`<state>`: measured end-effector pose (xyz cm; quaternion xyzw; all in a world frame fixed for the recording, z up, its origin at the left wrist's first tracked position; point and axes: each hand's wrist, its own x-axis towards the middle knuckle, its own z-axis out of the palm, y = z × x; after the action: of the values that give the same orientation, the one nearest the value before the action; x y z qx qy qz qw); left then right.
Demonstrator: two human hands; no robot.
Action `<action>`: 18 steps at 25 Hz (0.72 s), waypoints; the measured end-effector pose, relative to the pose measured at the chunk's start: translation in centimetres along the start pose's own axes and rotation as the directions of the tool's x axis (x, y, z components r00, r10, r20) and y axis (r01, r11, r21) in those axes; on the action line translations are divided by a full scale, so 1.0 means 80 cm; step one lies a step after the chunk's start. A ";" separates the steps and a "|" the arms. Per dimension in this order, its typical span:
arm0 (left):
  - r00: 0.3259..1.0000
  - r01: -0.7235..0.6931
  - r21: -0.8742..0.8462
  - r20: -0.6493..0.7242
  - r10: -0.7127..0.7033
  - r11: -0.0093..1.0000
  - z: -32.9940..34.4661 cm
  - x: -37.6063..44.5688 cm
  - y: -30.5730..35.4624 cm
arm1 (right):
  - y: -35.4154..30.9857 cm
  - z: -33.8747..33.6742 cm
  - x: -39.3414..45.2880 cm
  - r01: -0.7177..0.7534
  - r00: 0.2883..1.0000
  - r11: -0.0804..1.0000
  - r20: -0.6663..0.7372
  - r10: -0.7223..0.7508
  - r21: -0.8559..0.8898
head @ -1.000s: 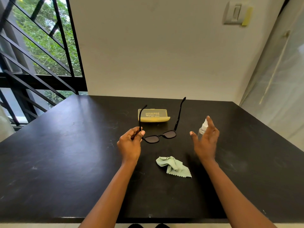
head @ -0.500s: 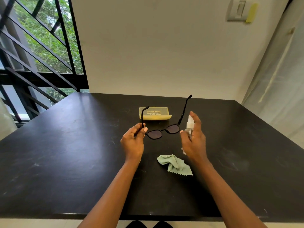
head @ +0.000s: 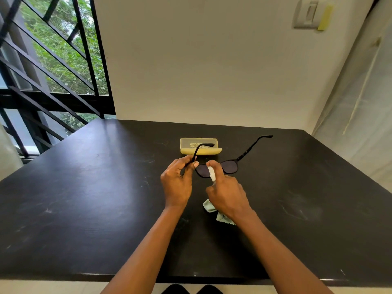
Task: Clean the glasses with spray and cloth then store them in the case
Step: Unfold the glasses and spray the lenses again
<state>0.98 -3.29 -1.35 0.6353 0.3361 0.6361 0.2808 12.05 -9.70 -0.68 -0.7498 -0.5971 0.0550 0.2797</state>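
Now the black-framed dark-lensed glasses (head: 224,166) hang above the black desk (head: 84,198); my left hand (head: 177,183) pinches one temple, my right hand (head: 226,195) wraps the small white spray bottle (head: 211,174) at the lens. Wiping with the crumpled green cloth (head: 209,206) and stowing in the yellow plastic case (head: 200,146) remain.
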 end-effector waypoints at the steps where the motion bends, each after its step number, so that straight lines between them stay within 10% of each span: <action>1: 1.000 -0.010 0.006 0.001 0.010 1.000 0.000 0.000 0.000 | 0.001 0.000 0.000 -0.004 1.000 1.000 0.003 0.004 0.001; 18: 0.998 -0.016 0.016 -0.058 0.017 1.000 -0.005 0.006 -0.004 | 0.044 -0.032 -0.001 -0.081 0.975 0.994 -0.200 0.094 0.072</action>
<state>0.57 -2.77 -1.29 0.6213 0.3437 0.6542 0.2606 16.11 -11.13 -0.28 -0.7677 -0.5298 0.0093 0.3603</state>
